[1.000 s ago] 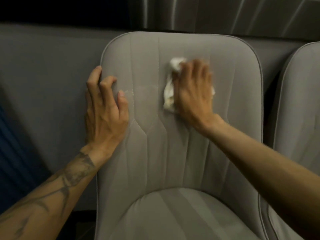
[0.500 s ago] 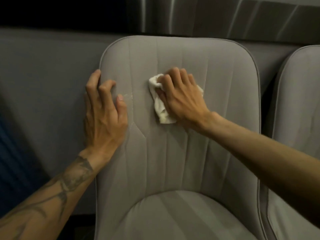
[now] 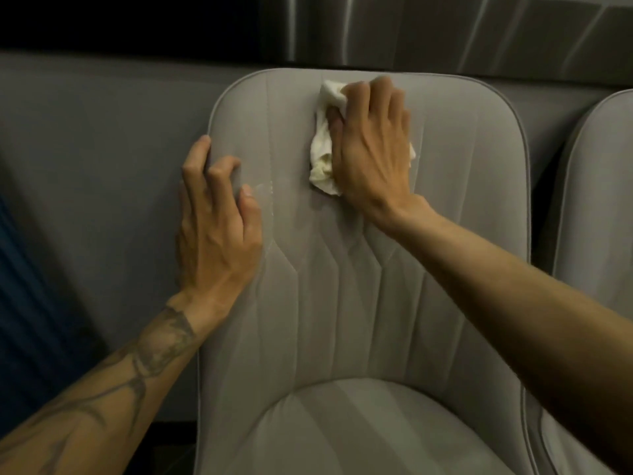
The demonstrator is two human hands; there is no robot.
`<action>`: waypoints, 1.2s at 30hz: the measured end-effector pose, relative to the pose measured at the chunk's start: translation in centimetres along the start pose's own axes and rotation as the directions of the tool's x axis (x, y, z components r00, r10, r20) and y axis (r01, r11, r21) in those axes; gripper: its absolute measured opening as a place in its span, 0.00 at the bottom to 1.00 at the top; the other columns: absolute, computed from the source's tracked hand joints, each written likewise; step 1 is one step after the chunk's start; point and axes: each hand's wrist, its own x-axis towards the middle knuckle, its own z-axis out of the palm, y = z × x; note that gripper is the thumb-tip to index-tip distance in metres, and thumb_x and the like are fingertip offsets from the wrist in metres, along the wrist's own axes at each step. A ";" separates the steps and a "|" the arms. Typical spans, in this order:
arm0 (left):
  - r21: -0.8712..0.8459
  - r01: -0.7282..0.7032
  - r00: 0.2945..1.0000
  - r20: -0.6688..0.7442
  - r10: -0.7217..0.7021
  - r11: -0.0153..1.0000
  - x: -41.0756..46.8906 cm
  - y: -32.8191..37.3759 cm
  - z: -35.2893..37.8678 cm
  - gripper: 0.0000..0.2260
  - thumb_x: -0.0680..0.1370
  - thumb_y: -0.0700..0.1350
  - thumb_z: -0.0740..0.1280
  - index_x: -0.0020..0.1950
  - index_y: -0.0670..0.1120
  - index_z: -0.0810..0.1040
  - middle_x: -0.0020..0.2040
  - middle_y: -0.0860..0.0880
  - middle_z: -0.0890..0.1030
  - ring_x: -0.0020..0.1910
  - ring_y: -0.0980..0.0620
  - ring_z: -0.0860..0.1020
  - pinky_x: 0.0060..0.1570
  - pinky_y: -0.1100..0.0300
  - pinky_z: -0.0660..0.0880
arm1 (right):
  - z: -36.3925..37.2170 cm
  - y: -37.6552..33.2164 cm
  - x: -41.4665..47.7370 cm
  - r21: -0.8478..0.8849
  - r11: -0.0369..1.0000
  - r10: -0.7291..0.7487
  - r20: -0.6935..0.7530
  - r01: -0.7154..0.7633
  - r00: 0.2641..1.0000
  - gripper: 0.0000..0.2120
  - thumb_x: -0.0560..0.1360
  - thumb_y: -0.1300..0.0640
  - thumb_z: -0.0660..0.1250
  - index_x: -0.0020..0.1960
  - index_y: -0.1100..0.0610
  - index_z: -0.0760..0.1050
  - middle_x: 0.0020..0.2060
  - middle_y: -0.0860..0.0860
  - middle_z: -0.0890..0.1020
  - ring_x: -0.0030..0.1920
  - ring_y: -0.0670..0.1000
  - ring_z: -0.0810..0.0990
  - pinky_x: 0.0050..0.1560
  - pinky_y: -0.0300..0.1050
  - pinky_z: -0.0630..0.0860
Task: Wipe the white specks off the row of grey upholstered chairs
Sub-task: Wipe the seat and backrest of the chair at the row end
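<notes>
A grey upholstered chair (image 3: 342, 303) fills the middle of the view, its stitched backrest facing me. My right hand (image 3: 371, 149) presses a crumpled white cloth (image 3: 323, 156) flat against the upper middle of the backrest, near the top edge. My left hand (image 3: 215, 228) rests on the backrest's left edge, fingers spread and curled around the rim, holding nothing. A faint streak of white specks (image 3: 269, 192) lies on the fabric just right of my left thumb, left of the cloth.
A second grey chair (image 3: 596, 207) stands close on the right, partly cut off. Behind the chairs runs a grey wall panel (image 3: 102, 166) with a dark band and metal-looking panel above. Something dark blue shows at the far left.
My right hand has slid the cloth up the backrest toward the top edge after dipping down and left. My left hand has stayed on the left rim.
</notes>
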 end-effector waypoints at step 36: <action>0.000 0.004 1.000 0.002 -0.004 1.000 0.0 0.0 0.1 0.13 0.84 0.41 0.59 0.67 0.39 0.70 0.77 0.36 0.66 0.72 0.39 0.70 0.59 0.52 0.73 | 1.0 1.1 -10.7 -0.033 0.999 -0.010 -0.014 0.009 1.000 0.09 0.83 0.50 0.56 0.57 0.54 0.69 0.51 0.54 0.70 0.48 0.56 0.68 0.50 0.50 0.64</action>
